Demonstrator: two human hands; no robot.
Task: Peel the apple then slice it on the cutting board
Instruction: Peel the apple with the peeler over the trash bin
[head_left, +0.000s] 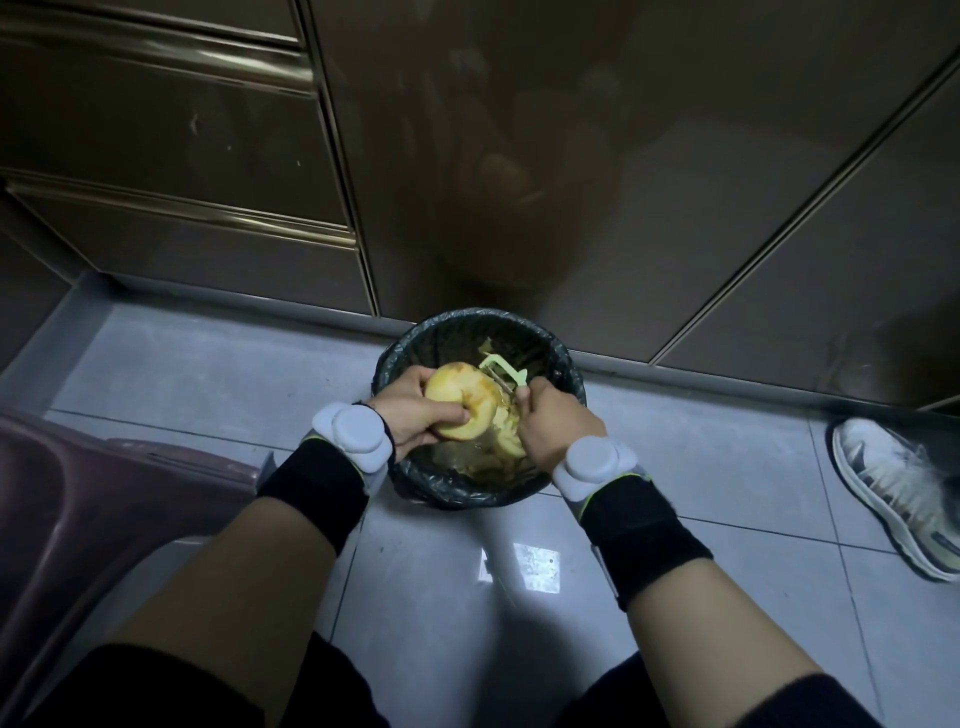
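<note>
Head view: at centre frame, over a bag-lined waste bin (441, 319) on the tiled floor, the left hand (410, 413) has its grip curled round the apple (457, 397). The right hand (558, 423) has its grip closed on a pale green peeler (506, 373), blade at the apple's far side. Peelings (506, 441) lie in the bin. Peeling looks nearly done; the next move calls for turning the apple to any leftover skin. No cutting board shows.

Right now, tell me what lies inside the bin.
Pale peelings lie in the bin. The apple, left hand and right hand with the peeler cover part of its floor, so that part is hidden.
</note>
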